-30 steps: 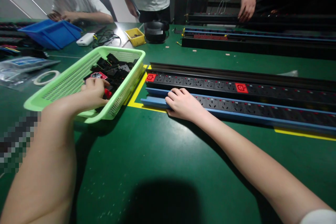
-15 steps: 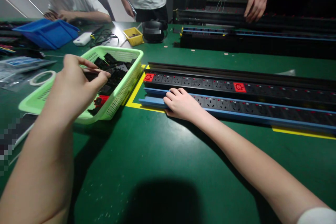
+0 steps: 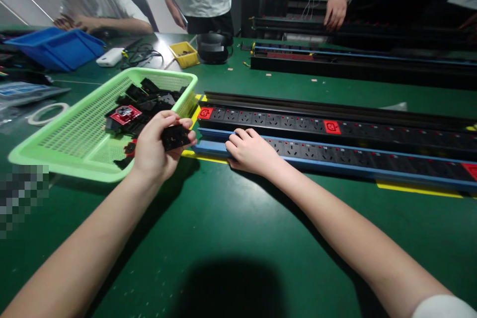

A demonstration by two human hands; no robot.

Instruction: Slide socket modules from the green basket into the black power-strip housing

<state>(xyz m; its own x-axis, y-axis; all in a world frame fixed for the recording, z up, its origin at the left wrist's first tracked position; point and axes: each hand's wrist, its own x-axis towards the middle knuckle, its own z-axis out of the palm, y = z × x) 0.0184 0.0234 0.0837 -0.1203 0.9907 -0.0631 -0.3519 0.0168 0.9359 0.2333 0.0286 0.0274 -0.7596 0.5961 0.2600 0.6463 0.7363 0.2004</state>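
Note:
My left hand (image 3: 154, 146) is closed round a black socket module (image 3: 175, 137), held at the right side of the green basket (image 3: 85, 168). Black modules and a few red ones lie in the basket. My right hand (image 3: 251, 151) rests with bent fingers on the left part of a blue rail (image 3: 357, 171), gripping it. Black sockets (image 3: 307, 151) sit in this rail to the right of that hand; its left end shows none. Behind it lies a black socket strip (image 3: 246, 117) with red sockets among the black ones.
At the back left are a blue bin (image 3: 76, 49), a small yellow tray (image 3: 184, 54) and cables. A tape ring (image 3: 48, 114) lies left of the basket. Across the table, a person's hand (image 3: 336, 10) is above more long strips (image 3: 357, 69).
My left hand has moved right and down from above the basket and now holds a black module. My right hand stays on the blue rail. The person's hand opposite has shifted left.

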